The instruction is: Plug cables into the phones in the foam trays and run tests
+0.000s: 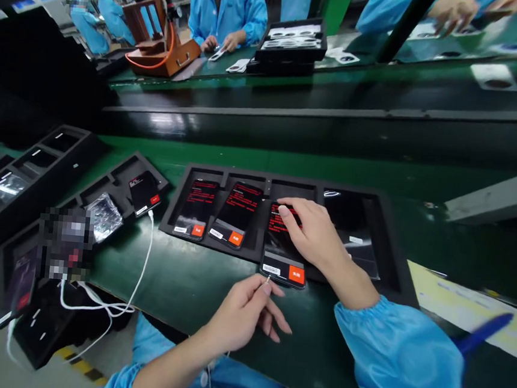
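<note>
My right hand [312, 232] grips the upper end of a phone [285, 263], thumb over its screen and fingers at the top edge. Red text and an orange box show on that screen. The phone's lower end sticks out past the front of a black foam tray [249, 250]. At the phone's bottom edge, my left hand [248, 308] pinches a small light cable plug [268, 280]; whether it sits in the port I cannot tell. In the same tray lie two similar phones [196, 210] [236, 215] to the left and a dark-screened phone [350, 226] to the right.
A second foam tray [127, 167] at left holds a phone [144, 193] on a white cable [149, 239] and a film-wrapped item [104, 217]. At right lie a yellow sheet [466, 303] and a blue pen [486, 333]. Co-workers [229, 10] sit beyond the conveyor [292, 124].
</note>
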The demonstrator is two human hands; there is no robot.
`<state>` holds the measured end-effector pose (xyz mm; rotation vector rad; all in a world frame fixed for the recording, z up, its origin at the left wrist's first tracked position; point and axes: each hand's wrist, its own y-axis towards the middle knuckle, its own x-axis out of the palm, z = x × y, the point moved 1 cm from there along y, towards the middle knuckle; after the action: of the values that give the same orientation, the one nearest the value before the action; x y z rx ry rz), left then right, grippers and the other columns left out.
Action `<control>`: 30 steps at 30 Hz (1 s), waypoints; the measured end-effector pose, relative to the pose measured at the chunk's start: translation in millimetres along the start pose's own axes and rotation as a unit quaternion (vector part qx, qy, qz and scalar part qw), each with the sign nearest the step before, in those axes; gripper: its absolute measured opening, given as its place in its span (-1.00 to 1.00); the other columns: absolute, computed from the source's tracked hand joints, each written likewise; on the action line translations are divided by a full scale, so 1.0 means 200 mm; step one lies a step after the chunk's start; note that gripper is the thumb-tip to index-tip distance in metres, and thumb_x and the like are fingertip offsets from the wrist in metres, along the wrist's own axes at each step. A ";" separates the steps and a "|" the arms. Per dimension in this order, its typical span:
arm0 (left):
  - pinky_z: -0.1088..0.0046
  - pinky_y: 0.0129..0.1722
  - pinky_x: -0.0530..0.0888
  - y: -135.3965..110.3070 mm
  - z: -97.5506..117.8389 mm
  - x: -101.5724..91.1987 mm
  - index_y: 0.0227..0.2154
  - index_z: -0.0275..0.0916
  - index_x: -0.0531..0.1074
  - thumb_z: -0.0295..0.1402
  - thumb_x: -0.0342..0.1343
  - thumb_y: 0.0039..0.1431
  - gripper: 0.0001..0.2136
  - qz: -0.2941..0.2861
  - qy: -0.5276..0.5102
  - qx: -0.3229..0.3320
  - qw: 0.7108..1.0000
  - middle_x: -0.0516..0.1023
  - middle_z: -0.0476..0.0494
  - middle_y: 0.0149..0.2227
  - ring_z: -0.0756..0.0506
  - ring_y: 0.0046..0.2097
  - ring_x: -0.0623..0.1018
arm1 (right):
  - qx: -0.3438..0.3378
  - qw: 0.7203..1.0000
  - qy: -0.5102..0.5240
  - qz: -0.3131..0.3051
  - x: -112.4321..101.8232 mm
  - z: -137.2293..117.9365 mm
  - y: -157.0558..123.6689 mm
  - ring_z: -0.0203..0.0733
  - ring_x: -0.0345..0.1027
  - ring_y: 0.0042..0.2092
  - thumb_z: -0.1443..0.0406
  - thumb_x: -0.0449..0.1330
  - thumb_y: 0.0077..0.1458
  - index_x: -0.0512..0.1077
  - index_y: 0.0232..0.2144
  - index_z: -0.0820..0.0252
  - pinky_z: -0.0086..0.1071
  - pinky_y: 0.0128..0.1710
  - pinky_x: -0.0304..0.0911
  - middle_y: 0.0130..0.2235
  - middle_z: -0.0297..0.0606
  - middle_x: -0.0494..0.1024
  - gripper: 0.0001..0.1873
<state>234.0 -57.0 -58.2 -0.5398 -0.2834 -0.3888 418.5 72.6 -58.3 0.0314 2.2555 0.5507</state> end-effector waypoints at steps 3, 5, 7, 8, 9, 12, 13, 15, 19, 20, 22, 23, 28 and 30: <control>0.46 -0.52 0.47 -0.02 -0.01 0.01 -0.17 -0.24 0.39 0.38 0.20 0.20 -0.32 0.020 -0.018 -0.001 1.000 0.65 -0.09 -0.49 0.05 -0.62 0.35 | -0.006 1.000 -0.017 0.004 -0.01 -0.01 -0.01 0.13 0.55 0.09 -0.10 -0.12 0.56 0.54 0.01 0.11 0.02 0.15 0.31 0.04 -0.08 0.70 -0.42; 0.44 -0.53 0.49 -0.03 -0.02 0.01 -0.17 -0.24 0.39 0.37 0.22 0.20 -0.33 0.029 -0.027 -0.007 0.999 0.65 -0.08 -0.50 0.05 -0.63 0.33 | -0.006 1.000 -0.018 0.004 -0.01 -0.01 0.00 0.12 0.55 0.09 -0.10 -0.13 0.57 0.54 0.01 0.10 0.00 0.15 0.29 0.04 -0.09 0.70 -0.42; 0.43 -0.53 0.49 -0.03 -0.03 0.02 -0.20 -0.25 0.40 0.38 0.24 0.17 -0.32 0.036 -0.034 -0.012 0.999 0.68 -0.14 -0.47 0.05 -0.62 0.34 | -0.002 1.000 -0.016 0.003 -0.01 -0.01 0.00 0.11 0.55 0.09 -0.09 -0.13 0.57 0.54 0.01 0.10 0.01 0.16 0.26 0.03 -0.11 0.70 -0.42; 0.42 -0.52 0.49 -0.02 -0.03 0.02 -0.22 -0.25 0.40 0.39 0.26 0.15 -0.31 0.038 -0.038 -0.013 0.998 0.71 -0.19 -0.43 0.05 -0.62 0.36 | 0.003 1.000 -0.016 0.001 -0.01 -0.01 0.00 0.11 0.55 0.09 -0.10 -0.13 0.57 0.54 0.01 0.09 0.02 0.17 0.24 0.03 -0.11 0.70 -0.43; 0.41 -0.51 0.51 -0.02 -0.03 0.03 -0.25 -0.26 0.42 0.39 0.27 0.13 -0.31 0.039 -0.046 -0.016 0.998 0.73 -0.26 -0.38 0.04 -0.61 0.39 | 0.009 1.000 -0.015 -0.002 -0.01 -0.02 0.00 0.11 0.54 0.09 -0.10 -0.13 0.56 0.54 0.01 0.09 0.02 0.18 0.23 0.02 -0.11 0.70 -0.43; 0.35 -0.34 0.58 -0.01 -0.02 0.06 -0.29 -0.32 0.49 0.34 0.34 0.10 -0.31 0.050 -0.095 -0.027 0.994 0.77 -0.40 -0.26 0.02 -0.52 0.49 | 0.031 0.999 -0.005 -0.013 -0.02 -0.03 0.00 0.13 0.52 0.09 -0.12 -0.11 0.54 0.54 -0.01 0.06 0.05 0.18 0.20 0.02 -0.11 0.70 -0.44; 0.34 -0.27 0.60 -0.02 -0.01 0.07 -0.29 -0.35 0.53 0.31 0.39 0.09 -0.33 0.057 -0.120 -0.031 0.991 0.78 -0.41 -0.25 0.01 -0.48 0.52 | 0.036 0.999 -0.001 -0.016 -0.03 -0.03 0.00 0.13 0.52 0.08 -0.13 -0.10 0.53 0.54 -0.01 0.05 0.06 0.18 0.20 0.02 -0.11 0.69 -0.44; 0.35 -0.16 0.61 -0.02 0.02 0.08 -0.26 -0.38 0.61 0.21 0.49 0.03 -0.36 0.069 -0.172 -0.046 0.982 0.78 -0.41 -0.22 -0.01 -0.40 0.56 | 0.042 0.999 0.006 -0.022 -0.04 -0.04 0.00 0.13 0.51 0.06 -0.13 -0.09 0.52 0.55 -0.02 0.04 0.06 0.16 0.19 0.01 -0.11 0.69 -0.44; 0.39 -0.13 0.62 -0.04 0.06 0.05 -0.20 -0.40 0.70 0.07 0.61 -0.07 -0.40 0.057 -0.209 -0.094 0.972 0.79 -0.42 -0.12 -0.04 -0.30 0.63 | 0.040 0.999 0.013 -0.026 -0.05 -0.04 0.00 0.13 0.49 0.05 -0.14 -0.08 0.51 0.54 -0.04 0.05 0.05 0.14 0.18 0.00 -0.11 0.69 -0.44; 0.40 -0.14 0.62 -0.04 0.07 0.05 -0.19 -0.40 0.72 0.06 0.62 -0.07 -0.40 0.054 -0.205 -0.102 0.972 0.79 -0.42 -0.11 -0.04 -0.29 0.64 | 0.039 0.999 0.014 -0.027 -0.05 -0.04 0.01 0.13 0.49 0.04 -0.14 -0.09 0.51 0.53 -0.05 0.05 0.05 0.13 0.18 -0.01 -0.11 0.69 -0.44; 0.41 -0.14 0.62 -0.03 0.07 0.04 -0.19 -0.40 0.73 0.07 0.62 -0.07 -0.40 0.050 -0.197 -0.112 0.973 0.78 -0.43 -0.11 -0.05 -0.28 0.65 | 0.039 0.999 0.014 -0.031 -0.04 -0.04 0.01 0.12 0.49 0.03 -0.15 -0.09 0.51 0.53 -0.06 0.05 0.04 0.12 0.19 -0.03 -0.11 0.68 -0.44; 0.41 -0.14 0.62 -0.03 0.07 0.03 -0.19 -0.39 0.74 0.07 0.62 -0.08 -0.40 0.045 -0.194 -0.117 0.973 0.78 -0.42 -0.11 -0.05 -0.28 0.65 | 0.039 0.999 0.014 -0.033 -0.04 -0.04 0.01 0.13 0.49 0.03 -0.15 -0.09 0.51 0.52 -0.06 0.05 0.04 0.12 0.19 -0.03 -0.11 0.68 -0.45; 0.40 -0.17 0.64 -0.02 0.05 0.04 -0.20 -0.38 0.74 0.08 0.64 -0.15 -0.37 0.038 -0.181 -0.135 0.973 0.78 -0.36 -0.16 -0.05 -0.29 0.67 | 0.037 0.997 0.016 -0.060 -0.07 -0.01 0.00 0.17 0.50 0.11 -0.15 -0.07 0.50 0.51 0.03 0.03 0.12 0.21 0.20 0.05 -0.07 0.68 -0.46; 0.36 -0.14 0.65 -0.01 0.04 0.04 -0.20 -0.39 0.73 0.09 0.65 -0.20 -0.35 0.048 -0.174 -0.132 0.975 0.77 -0.34 -0.19 -0.06 -0.29 0.67 | 0.032 0.995 0.014 -0.089 -0.11 0.02 -0.02 0.23 0.48 0.20 -0.22 0.03 0.43 0.47 0.17 0.00 0.20 0.28 0.16 0.16 -0.06 0.64 -0.41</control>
<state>238.8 -55.7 -47.5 -0.8828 -0.5455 -0.2361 436.3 66.9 -46.5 -0.1455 2.2739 0.3866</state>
